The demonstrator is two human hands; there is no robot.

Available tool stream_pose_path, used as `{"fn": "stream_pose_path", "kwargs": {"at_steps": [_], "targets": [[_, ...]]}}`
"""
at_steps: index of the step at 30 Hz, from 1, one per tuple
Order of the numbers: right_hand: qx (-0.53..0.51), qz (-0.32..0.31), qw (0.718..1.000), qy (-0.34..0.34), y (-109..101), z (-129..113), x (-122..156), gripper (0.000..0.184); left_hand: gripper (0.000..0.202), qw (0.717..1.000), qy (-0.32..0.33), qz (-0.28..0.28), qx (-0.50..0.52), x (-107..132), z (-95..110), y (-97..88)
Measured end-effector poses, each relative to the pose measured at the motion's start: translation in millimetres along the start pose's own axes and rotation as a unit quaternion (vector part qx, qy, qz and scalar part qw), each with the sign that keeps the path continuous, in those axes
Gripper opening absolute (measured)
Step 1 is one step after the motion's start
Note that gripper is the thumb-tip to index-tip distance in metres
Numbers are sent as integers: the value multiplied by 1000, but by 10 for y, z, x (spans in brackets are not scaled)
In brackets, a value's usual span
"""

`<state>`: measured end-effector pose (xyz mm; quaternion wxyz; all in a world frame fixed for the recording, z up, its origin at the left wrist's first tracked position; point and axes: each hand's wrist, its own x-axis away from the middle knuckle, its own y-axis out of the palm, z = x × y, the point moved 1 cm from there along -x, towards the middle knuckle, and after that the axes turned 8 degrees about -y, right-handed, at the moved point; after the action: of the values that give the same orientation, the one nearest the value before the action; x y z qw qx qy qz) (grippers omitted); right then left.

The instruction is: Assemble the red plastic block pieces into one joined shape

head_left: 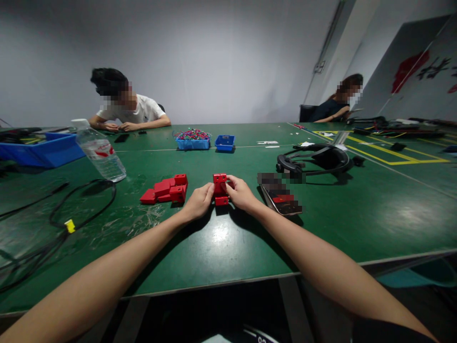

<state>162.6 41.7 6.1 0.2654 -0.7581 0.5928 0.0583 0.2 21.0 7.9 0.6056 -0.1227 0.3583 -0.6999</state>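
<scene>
Between my two hands is a red block (220,178) with small dark holes in its ends, its middle narrower than its top and bottom. My left hand (198,202) grips it from the left side, fingers closed. From the right, my right hand (241,192) is closed on the same block, thumb against its middle. It is held just over the green table (221,259). Left of my left hand lies a small pile of similar red blocks (164,189). A phone (280,197) lies to the right of my right hand.
A water bottle (102,151) leans at left, near black cables (53,247) and a large blue bin (50,151). Farther back stand a blue tray of colourful small parts (193,142) and a small blue tray (224,143). A black headset (314,159) lies right. Two people sit across the table.
</scene>
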Motion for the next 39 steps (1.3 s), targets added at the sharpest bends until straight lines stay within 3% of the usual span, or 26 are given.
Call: {"fn": "stream_pose_path", "kwargs": {"at_steps": [22,39], "targets": [[-33,6,999,39,-28,-123,20,28,45,1000,-4,1,4,5,-6,-4],[-30,-5,1000,5,-29,-51,16,30,46,1000,-12,1,9,9,8,-12]]}}
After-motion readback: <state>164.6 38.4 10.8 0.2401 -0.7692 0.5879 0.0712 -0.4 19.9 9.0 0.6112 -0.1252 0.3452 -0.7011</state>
